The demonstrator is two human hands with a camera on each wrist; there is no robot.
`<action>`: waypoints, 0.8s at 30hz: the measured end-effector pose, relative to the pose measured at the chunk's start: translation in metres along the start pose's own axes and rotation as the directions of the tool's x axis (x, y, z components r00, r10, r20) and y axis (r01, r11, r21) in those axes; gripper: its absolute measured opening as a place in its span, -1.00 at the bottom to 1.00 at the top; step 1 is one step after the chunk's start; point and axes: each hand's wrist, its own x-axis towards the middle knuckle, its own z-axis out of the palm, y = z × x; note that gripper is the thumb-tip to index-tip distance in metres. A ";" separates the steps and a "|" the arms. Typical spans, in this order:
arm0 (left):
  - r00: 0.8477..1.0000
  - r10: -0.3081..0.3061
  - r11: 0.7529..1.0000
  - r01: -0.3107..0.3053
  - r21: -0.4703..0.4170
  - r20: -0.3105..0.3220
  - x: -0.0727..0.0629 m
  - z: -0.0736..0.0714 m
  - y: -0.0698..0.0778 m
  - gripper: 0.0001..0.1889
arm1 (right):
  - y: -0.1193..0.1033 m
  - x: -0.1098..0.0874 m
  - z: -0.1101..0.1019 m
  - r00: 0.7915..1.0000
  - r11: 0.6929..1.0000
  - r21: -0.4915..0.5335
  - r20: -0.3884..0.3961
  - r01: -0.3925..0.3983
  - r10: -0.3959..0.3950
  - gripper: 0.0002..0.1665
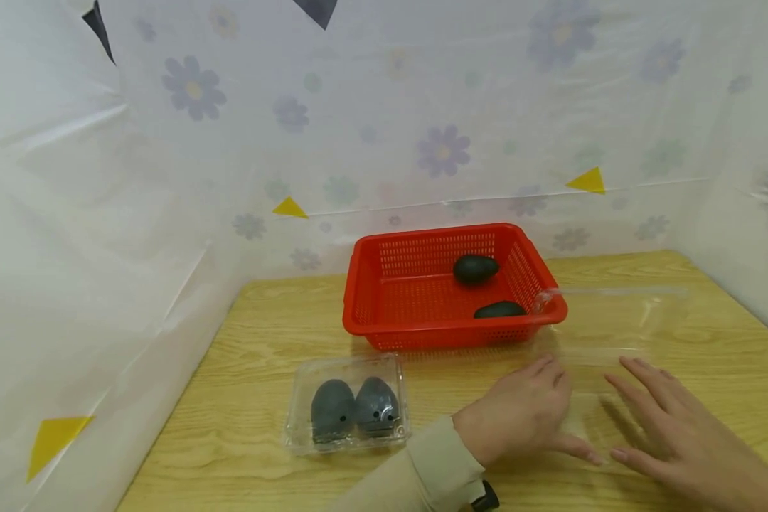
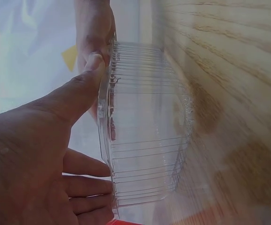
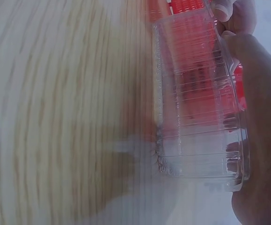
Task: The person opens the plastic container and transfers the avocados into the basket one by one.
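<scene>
Both hands hold a clear plastic clamshell box (image 2: pixel 144 126) by its rim. Its lid (image 1: pixel 614 320) stands open on the far side and overlaps the basket's right corner in the head view. My left hand (image 1: pixel 525 412) has its thumb at the near edge and its fingers toward the hinge side. My right hand (image 1: pixel 678 434) faces it, fingers spread, thumb at the near edge close to the left thumb. In the right wrist view the box's ribbed wall (image 3: pixel 196 103) shows close over the wooden table, with nothing inside it.
A red basket (image 1: pixel 416 328) stands at the back of the table (image 1: pixel 256 370), with two dark avocado-shaped things (image 1: pixel 476 269) in it. Left of my left sleeve lies a closed clear box (image 1: pixel 301 405) with two dark, rounded things (image 1: pixel 333 410) inside. Patterned sheeting (image 1: pixel 358 142) hangs behind.
</scene>
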 end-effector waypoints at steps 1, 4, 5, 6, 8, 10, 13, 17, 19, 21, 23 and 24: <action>1.000 0.002 1.000 -0.002 0.004 -0.004 0.001 0.000 0.000 -0.22 | 0.000 -0.001 -0.001 1.000 1.000 -0.002 0.002 -0.007 0.007 0.21; 1.000 0.011 1.000 -0.010 0.014 -0.020 0.004 0.000 0.002 -0.23 | 0.002 -0.003 -0.001 1.000 1.000 -0.008 0.004 -0.014 0.014 0.21; 1.000 0.012 1.000 -0.012 0.013 -0.019 0.005 0.000 0.003 -0.24 | 0.003 -0.005 -0.001 1.000 1.000 -0.008 0.006 -0.019 0.019 0.22; 1.000 0.013 1.000 -0.013 0.008 -0.022 0.006 0.000 0.003 -0.25 | 0.004 -0.006 -0.001 1.000 1.000 -0.008 0.012 -0.028 0.028 0.22; 1.000 0.009 1.000 -0.009 -0.003 -0.007 0.008 0.000 0.005 -0.27 | 0.007 -0.009 -0.001 0.999 0.999 -0.007 0.022 -0.045 0.045 0.22; 1.000 0.008 1.000 -0.008 -0.009 0.005 0.011 -0.001 0.006 -0.29 | 0.009 -0.011 -0.002 0.998 0.998 -0.007 0.027 -0.060 0.060 0.24; 1.000 0.011 1.000 -0.011 0.005 0.009 0.015 -0.001 0.007 -0.28 | 0.012 -0.012 -0.004 0.997 0.998 0.002 0.023 -0.069 0.069 0.25; 1.000 0.022 0.999 -0.022 0.033 -0.009 0.020 -0.001 0.009 -0.26 | 0.017 -0.011 -0.008 0.998 0.998 0.018 0.007 -0.059 0.059 0.25; 1.000 0.014 1.000 -0.014 0.022 0.015 0.023 -0.002 0.011 -0.26 | 0.019 -0.012 -0.008 0.999 0.998 0.027 -0.007 -0.051 0.052 0.24; 0.999 0.004 1.000 -0.004 0.005 0.047 0.026 -0.002 0.013 -0.28 | 0.022 -0.014 -0.009 0.999 0.999 0.034 -0.018 -0.039 0.039 0.23; 0.997 -0.006 1.000 0.007 -0.004 0.082 0.029 -0.002 0.015 -0.30 | 0.024 -0.016 -0.009 0.999 0.998 0.041 -0.020 -0.036 0.037 0.22; 0.996 -0.007 1.000 0.007 -0.003 0.091 0.031 -0.002 0.016 -0.31 | 0.026 -0.017 -0.008 0.999 0.998 0.045 -0.023 -0.034 0.035 0.22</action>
